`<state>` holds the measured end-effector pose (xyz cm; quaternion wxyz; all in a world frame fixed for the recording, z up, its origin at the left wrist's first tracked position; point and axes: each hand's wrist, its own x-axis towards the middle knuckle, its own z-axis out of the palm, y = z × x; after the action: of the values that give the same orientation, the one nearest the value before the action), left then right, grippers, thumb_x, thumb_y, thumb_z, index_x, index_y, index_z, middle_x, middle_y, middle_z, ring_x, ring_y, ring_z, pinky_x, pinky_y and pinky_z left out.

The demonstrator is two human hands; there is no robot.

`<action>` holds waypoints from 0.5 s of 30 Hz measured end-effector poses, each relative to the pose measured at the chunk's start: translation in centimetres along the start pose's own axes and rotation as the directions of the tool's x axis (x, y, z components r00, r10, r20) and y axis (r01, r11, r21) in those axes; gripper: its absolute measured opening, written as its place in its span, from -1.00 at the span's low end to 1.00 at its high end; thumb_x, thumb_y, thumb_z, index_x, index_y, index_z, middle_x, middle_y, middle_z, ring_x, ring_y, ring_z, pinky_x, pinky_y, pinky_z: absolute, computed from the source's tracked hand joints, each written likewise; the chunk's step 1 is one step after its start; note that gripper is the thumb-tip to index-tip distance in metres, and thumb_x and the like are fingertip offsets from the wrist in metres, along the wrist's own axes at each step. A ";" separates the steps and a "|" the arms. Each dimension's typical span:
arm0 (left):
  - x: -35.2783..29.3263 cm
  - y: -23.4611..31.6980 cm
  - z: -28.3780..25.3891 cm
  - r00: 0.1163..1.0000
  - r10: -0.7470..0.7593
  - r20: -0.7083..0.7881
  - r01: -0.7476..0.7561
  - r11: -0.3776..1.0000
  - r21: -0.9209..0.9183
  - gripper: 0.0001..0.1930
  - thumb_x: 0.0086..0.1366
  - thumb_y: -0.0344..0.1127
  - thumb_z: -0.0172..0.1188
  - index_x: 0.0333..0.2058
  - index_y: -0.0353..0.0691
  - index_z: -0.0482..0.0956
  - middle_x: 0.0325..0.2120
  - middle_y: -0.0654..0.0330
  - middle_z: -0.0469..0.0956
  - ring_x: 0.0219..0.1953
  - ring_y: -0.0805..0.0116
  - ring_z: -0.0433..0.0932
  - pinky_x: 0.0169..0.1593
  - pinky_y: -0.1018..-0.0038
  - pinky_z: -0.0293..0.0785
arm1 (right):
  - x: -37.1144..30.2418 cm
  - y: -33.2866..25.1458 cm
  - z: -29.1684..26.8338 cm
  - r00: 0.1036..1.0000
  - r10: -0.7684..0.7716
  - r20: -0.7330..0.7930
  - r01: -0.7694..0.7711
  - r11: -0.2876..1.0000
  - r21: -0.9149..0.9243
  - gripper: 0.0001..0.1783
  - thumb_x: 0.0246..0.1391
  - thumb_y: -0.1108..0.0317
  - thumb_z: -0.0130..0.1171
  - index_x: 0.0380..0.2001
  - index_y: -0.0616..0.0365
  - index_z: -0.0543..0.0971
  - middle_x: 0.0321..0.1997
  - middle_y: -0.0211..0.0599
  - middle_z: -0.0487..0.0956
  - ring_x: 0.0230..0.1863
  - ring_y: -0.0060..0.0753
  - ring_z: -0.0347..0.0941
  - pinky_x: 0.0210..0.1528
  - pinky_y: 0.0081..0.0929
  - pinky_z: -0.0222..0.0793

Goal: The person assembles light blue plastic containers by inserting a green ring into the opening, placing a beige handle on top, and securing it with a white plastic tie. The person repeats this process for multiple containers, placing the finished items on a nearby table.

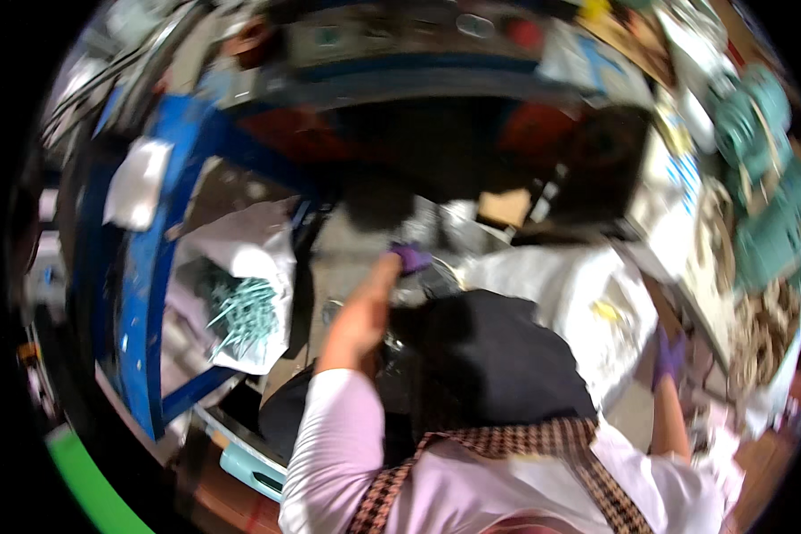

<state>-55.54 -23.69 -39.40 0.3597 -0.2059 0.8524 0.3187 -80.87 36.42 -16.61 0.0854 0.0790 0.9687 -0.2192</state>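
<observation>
My left hand [409, 258] reaches forward past my dark-clothed lap, with purple covering on it. Motion blurs its fingers, so I cannot make out their grip. Right by it lies clear, shiny plastic [438, 279] with a thin pale loop at its edge. My right hand [669, 354], also in purple, is low on the right side, with its fingers apart and nothing seen in them. Between it and my lap stands a large white sack [565, 289] with a yellow patch. The right hand is nearest to this sack; I cannot tell whether they touch.
To the left, a blue metal frame [142, 294] stands beside an open white bag [271, 334] of thin green rods [245, 311]. A machine with a panel [400, 40] is ahead. Green motor-like housings [761, 116] and coiled rope [761, 334] lie on the right. A tan carton piece [505, 207] sits ahead.
</observation>
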 end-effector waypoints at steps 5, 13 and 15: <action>-10.1 16.0 -16.2 0.990 0.141 0.008 -0.106 0.782 -0.614 -0.28 0.31 0.28 0.10 0.21 -0.20 0.42 0.09 0.09 0.47 0.02 0.25 0.50 -0.11 0.29 0.57 | 3.9 6.9 3.4 0.910 0.146 0.388 -0.291 0.892 0.346 0.01 0.20 -0.11 0.21 0.49 0.11 -0.05 0.35 -0.13 0.37 0.25 -0.20 0.38 0.16 -0.37 0.37; -14.3 31.6 -3.0 0.996 -0.047 0.081 0.061 0.983 -0.172 -0.31 0.16 0.07 0.19 0.12 -0.36 0.49 0.13 -0.17 0.47 0.17 -0.05 0.49 0.22 0.21 0.40 | -1.7 -0.5 6.1 0.859 -0.384 0.339 0.396 0.917 0.034 -0.20 -0.09 0.22 0.25 0.30 0.12 0.34 0.21 0.14 0.47 0.22 0.12 0.40 0.26 -0.15 0.29; -12.0 31.5 2.2 0.975 -0.197 -0.101 0.139 0.900 -0.413 -0.44 0.21 -0.16 0.14 0.14 -0.33 0.40 0.12 -0.22 0.47 0.18 -0.11 0.47 0.20 0.19 0.41 | -1.8 0.2 6.3 0.912 -0.308 0.270 0.324 0.946 -0.014 -0.31 -0.13 0.32 0.18 0.19 0.16 0.44 0.07 0.22 0.55 0.13 0.20 0.46 0.16 -0.12 0.37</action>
<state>-64.91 1.75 -19.18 0.2748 -0.3705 0.7705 0.4399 -78.26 33.62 -21.89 0.1795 -0.1112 0.9546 -0.2103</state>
